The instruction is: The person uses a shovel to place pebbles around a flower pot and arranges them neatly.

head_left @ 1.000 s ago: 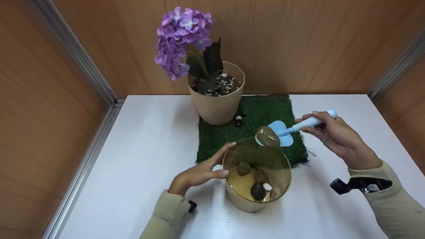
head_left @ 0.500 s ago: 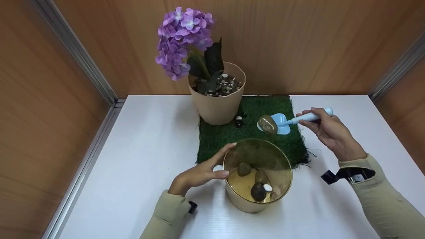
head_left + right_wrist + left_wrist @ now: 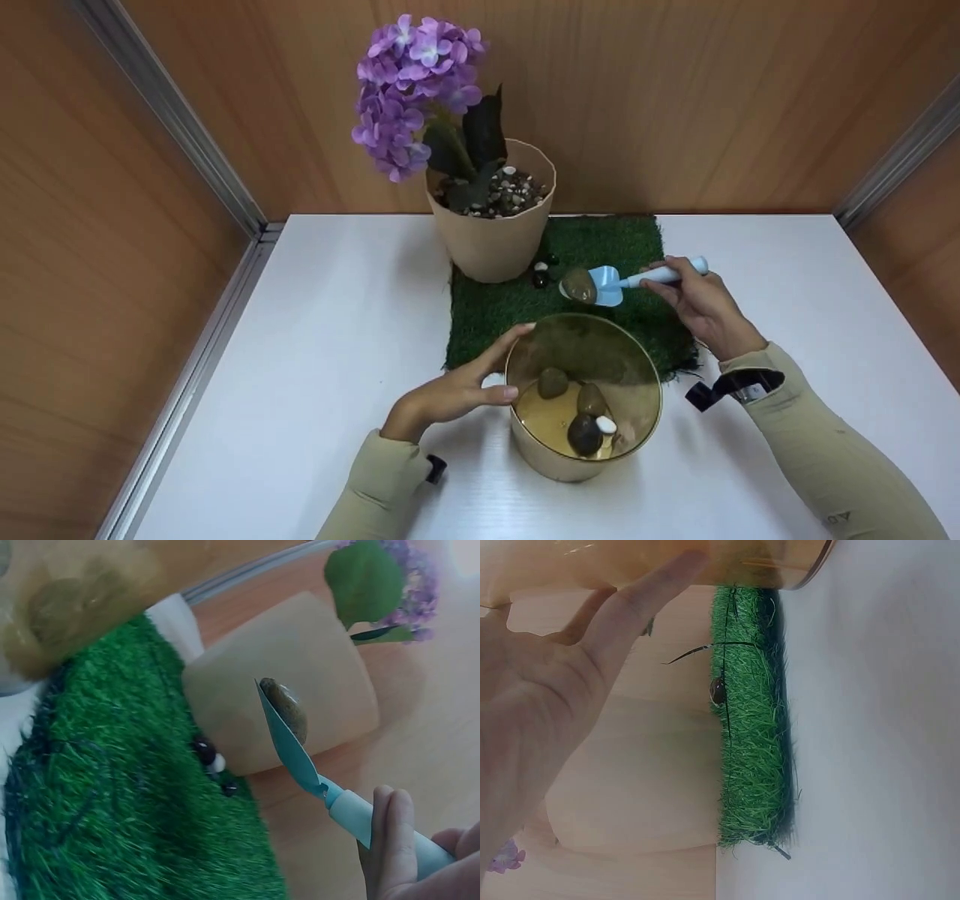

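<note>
My right hand (image 3: 709, 307) grips the pale handle of a small light-blue trowel (image 3: 607, 285). A smooth brown stone (image 3: 578, 286) rests on its blade; the right wrist view shows the stone (image 3: 289, 711) and trowel blade (image 3: 289, 746) side-on, raised above the grass mat, with the pot behind. My left hand (image 3: 450, 390) holds the left side of an amber see-through bowl (image 3: 559, 469), thumb in front and fingers reaching round the back, partly hidden. Inside lie several stones, including a dark stone (image 3: 584, 434) and a white pebble (image 3: 606, 425).
A beige pot (image 3: 487, 244) with purple flowers (image 3: 420, 82) and small gravel stands at the back of a green grass mat (image 3: 510, 322). Small black and white pebbles (image 3: 540, 274) lie beside the pot. Wood panels (image 3: 675, 105) enclose the white table (image 3: 337, 330).
My right hand has carried the trowel and its stone away from above the bowl's rim, back and then left toward the pot. My left hand and the bowl have stayed put.
</note>
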Demonstrator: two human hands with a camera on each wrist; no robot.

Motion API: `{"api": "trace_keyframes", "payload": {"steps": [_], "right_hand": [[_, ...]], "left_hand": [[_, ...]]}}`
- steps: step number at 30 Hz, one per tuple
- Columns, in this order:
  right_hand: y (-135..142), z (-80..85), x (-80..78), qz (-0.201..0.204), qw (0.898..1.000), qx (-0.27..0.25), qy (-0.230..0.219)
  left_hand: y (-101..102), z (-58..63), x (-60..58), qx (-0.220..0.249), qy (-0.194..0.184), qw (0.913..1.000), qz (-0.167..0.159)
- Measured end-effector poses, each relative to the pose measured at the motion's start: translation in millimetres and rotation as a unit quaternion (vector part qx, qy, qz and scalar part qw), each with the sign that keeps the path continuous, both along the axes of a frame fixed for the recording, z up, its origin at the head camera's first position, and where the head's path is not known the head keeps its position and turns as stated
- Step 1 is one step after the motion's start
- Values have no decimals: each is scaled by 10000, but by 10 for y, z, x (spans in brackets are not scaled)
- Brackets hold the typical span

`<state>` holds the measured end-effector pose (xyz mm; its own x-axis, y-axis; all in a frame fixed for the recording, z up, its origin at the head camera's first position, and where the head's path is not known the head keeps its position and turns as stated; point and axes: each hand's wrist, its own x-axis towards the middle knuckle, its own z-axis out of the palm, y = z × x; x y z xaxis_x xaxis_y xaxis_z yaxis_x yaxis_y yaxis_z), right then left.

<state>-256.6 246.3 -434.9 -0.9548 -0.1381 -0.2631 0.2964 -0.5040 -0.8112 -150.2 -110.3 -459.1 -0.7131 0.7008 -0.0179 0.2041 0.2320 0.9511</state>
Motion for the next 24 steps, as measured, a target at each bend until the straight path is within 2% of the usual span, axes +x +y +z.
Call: {"api": "trace_keyframes", "payload": {"steps": [5,13,24], "right_hand": [[-172,-116,-88,11,9997,190,-134],[-397,-244,-243,123,9974,262,-654],[-629,-383,-357,271,9952,286,-901]], "left_hand": [[6,2,1,51,2,10000,-2],[-2,-6,0,19,23,10000,-50],[-3,-2,-4,40,14,10000,-48]]}}
